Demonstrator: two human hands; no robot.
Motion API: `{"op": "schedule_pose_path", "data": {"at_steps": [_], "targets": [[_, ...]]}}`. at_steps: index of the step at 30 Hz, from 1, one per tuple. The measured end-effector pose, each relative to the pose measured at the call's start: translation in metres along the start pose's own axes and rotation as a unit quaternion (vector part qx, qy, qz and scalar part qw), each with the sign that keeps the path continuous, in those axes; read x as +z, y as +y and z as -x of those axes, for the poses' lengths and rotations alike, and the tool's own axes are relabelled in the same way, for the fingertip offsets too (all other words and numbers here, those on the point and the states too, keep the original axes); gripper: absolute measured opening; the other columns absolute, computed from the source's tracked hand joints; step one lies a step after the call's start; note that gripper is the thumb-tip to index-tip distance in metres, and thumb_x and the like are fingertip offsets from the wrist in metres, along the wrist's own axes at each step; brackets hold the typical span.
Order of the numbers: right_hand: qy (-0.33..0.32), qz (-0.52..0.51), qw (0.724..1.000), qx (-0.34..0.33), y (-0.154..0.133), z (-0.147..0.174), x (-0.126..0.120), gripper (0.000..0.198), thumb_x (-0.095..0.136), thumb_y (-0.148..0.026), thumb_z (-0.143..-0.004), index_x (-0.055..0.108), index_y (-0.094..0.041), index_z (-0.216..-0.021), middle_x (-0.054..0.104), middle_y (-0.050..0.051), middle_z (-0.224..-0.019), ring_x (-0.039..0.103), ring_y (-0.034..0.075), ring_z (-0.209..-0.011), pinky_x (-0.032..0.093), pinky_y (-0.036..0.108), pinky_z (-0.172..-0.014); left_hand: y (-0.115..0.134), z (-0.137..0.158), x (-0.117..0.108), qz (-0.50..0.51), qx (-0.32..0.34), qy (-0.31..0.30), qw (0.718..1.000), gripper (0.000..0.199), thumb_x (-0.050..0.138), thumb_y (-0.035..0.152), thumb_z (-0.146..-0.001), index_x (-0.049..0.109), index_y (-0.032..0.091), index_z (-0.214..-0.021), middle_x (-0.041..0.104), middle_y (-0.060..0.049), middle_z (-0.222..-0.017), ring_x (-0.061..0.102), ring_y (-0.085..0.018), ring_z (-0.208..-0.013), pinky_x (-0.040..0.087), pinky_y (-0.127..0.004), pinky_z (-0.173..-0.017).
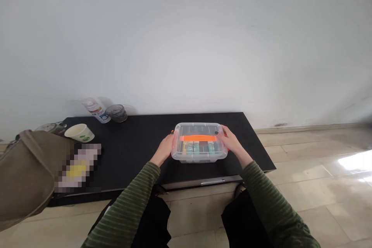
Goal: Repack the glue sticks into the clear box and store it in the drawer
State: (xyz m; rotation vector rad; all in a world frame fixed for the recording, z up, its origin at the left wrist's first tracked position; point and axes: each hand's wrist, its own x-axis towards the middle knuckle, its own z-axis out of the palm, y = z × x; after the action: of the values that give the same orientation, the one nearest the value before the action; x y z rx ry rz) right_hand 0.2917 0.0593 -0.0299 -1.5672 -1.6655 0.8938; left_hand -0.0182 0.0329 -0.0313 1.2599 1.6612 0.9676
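A clear plastic storage box (200,157) with an orange handle (198,138) across its lid sits on or just above the black cabinet top. The lid is on, and yellow and green-and-white items show through it. My left hand (166,147) presses against the box's left side, its fingers partly hidden behind the edge. Over on the right side, my right hand (231,143) grips the box, with the thumb on the lid near the handle's end. Orange shows at both sides, beside the hands.
The low black cabinet (139,135) stands against a white wall. At its left are a spray can (96,110), a dark glass (116,113), a paper cup (80,133), a blurred-out packet (78,168) and a brown bag (31,174). A drawer handle (213,182) shows in front.
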Motion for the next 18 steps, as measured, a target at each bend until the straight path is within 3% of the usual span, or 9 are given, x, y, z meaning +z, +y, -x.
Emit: {"op": "schedule_pose_path", "data": {"at_steps": [6,11,15,18], "targets": [[0.064,0.050,0.997,-0.014,-0.019,0.012,0.006,0.038,0.047,-0.026,-0.087,0.063,-0.025,-0.122,0.072,0.005,-0.107,0.067,0.024,-0.097,0.051,0.038,-0.088,-0.005,0.002,0.000,0.025,0.011,0.031,0.999,0.039,0.040,0.048,-0.086,0.061,0.019,-0.070,0.064,-0.004,-0.073,0.057,-0.021,-0.069,0.042,-0.031,-0.061],[0.090,0.030,0.995,-0.024,-0.024,0.015,0.013,0.045,0.046,-0.027,-0.089,0.059,-0.024,-0.132,0.070,0.008,-0.119,0.067,0.027,-0.108,0.051,0.044,-0.096,-0.003,0.001,-0.006,0.032,0.028,0.055,0.998,0.035,0.041,0.045,-0.086,0.055,0.020,-0.066,0.060,-0.002,-0.071,0.053,-0.018,-0.067,0.040,-0.029,-0.061],[0.145,-0.070,0.986,-0.044,-0.024,0.016,0.019,0.049,0.055,-0.035,-0.089,0.057,-0.022,-0.137,0.066,0.011,-0.131,0.064,0.029,-0.117,0.051,0.046,-0.100,0.000,0.002,-0.009,0.029,0.028,0.065,0.997,0.033,0.041,0.040,-0.086,0.052,0.020,-0.062,0.059,-0.003,-0.068,0.053,-0.018,-0.065,0.040,-0.028,-0.058],[0.197,-0.218,0.950,-0.105,-0.024,0.015,0.007,0.056,0.061,-0.040,-0.089,0.050,-0.026,-0.141,0.061,0.011,-0.135,0.069,0.025,-0.106,0.058,0.045,-0.091,-0.003,0.001,-0.014,0.050,0.012,0.058,0.997,0.030,0.044,0.040,-0.085,0.051,0.021,-0.063,0.055,-0.002,-0.059,0.051,-0.017,-0.054,0.037,-0.028,-0.050]]}}
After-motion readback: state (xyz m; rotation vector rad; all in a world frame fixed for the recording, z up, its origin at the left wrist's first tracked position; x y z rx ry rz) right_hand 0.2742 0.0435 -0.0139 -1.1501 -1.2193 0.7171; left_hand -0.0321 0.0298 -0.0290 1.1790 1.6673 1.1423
